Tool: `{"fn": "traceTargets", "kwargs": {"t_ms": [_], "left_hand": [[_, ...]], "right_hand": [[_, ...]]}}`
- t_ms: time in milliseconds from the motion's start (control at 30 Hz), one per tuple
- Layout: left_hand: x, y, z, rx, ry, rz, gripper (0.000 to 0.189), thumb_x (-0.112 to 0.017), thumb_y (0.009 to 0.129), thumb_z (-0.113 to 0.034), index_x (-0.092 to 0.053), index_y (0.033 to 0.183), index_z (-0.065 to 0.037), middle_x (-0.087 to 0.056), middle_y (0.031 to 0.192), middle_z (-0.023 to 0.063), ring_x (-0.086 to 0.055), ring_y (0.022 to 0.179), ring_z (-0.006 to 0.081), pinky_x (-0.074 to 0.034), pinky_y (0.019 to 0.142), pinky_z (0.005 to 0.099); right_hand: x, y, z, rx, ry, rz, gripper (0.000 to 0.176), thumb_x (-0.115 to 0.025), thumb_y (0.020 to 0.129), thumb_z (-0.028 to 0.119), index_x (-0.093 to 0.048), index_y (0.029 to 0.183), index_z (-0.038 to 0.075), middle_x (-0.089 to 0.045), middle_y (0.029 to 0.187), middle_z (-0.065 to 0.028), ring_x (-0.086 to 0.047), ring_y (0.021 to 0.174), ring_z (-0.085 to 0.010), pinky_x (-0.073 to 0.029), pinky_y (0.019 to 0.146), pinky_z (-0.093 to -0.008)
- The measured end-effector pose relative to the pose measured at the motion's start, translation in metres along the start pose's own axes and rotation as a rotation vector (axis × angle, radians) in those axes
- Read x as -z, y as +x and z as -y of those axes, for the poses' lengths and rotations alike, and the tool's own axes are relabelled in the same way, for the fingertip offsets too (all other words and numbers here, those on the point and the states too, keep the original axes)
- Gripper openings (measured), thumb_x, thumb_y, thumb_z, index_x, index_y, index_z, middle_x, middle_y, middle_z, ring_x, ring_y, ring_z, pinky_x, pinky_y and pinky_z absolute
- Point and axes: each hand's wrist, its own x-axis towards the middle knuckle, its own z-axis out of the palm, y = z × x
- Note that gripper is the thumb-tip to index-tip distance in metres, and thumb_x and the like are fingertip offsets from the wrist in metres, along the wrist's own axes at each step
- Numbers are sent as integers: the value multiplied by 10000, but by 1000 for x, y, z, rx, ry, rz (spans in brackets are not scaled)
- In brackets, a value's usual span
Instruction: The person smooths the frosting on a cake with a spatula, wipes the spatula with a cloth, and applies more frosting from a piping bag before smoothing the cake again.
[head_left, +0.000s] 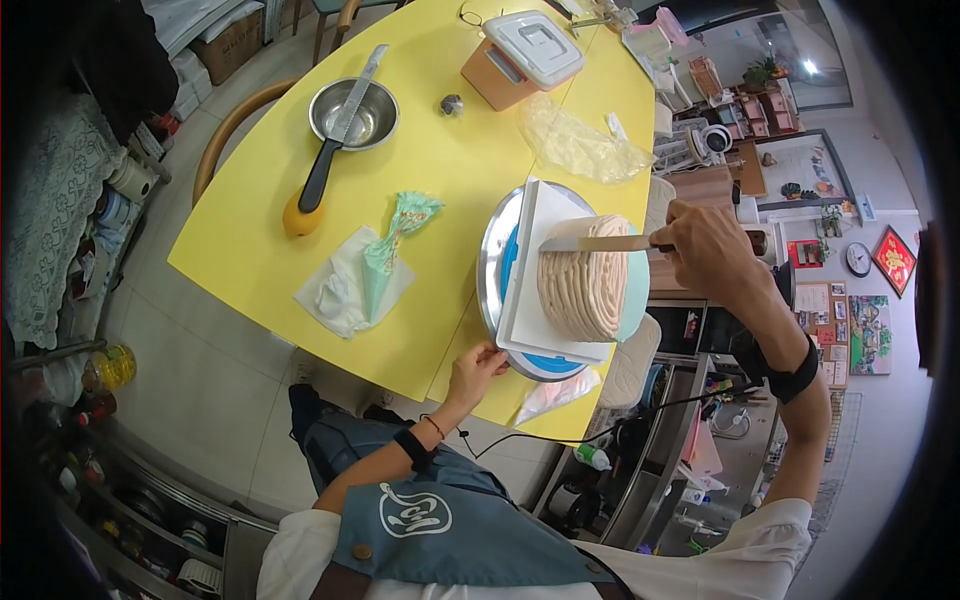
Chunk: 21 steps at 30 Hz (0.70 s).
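Note:
A cake with ridged pinkish-beige cream round its side stands on a white square board. A pale green surface, apparently its top, shows at its right edge. Beneath the board is a silver turntable with a blue part showing. My right hand is closed round the handle of a palette knife, whose long blade lies along the creamed side. At the turntable's near edge, my left hand pinches the rim, its fingertips close to the board's corner.
On the yellow table lie a green piping bag on white paper, a steel bowl with a serrated knife across it, a lidded container, clear plastic and a piping nozzle. A black cable hangs near the table edge.

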Motion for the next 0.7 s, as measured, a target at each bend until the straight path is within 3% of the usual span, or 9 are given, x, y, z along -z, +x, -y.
{"fn": "traceTargets", "kwargs": {"t_ms": [67,267,367,533,700], "left_hand": [[-1,2,-4,-51,17,-41,213,-584,853,-125,-567,947,66,-628,831,82,-615,708,126,-509,659,220],[-4,4,-22,-182,-70,-133,260,-539,882,-149,-524,1034,61,-619,884,84,-609,781,130,-504,705,239],[-8,-3,-14,-148,-88,-75,300,-492,907,-150,-478,1117,64,-588,954,100,-593,838,150,-505,755,268],[-5,-1,1,-101,8,5,223,-518,894,-155,-518,985,49,-600,919,96,-603,806,137,-508,709,256],[-3,7,-9,-124,2,-43,206,-519,893,-151,-517,960,44,-589,920,96,-603,799,137,-517,702,271]], "right_hand": [[-1,-2,-1,6,0,-2,219,-600,657,-10,-695,842,58,-592,806,-126,-583,686,-302,-447,636,-389],[-2,-5,-1,-4,8,4,230,-598,657,-15,-695,852,59,-591,803,-127,-581,690,-299,-445,637,-386],[-4,-6,-1,1,11,-7,239,-593,658,-23,-695,858,59,-588,796,-124,-581,696,-298,-443,639,-384],[-4,-9,1,11,22,-6,258,-576,660,-39,-695,865,63,-579,782,-115,-576,690,-293,-434,634,-389],[-9,-11,-1,72,-29,-52,276,-636,564,8,-700,823,78,-572,773,-130,-585,657,-303,-471,585,-393]]}}
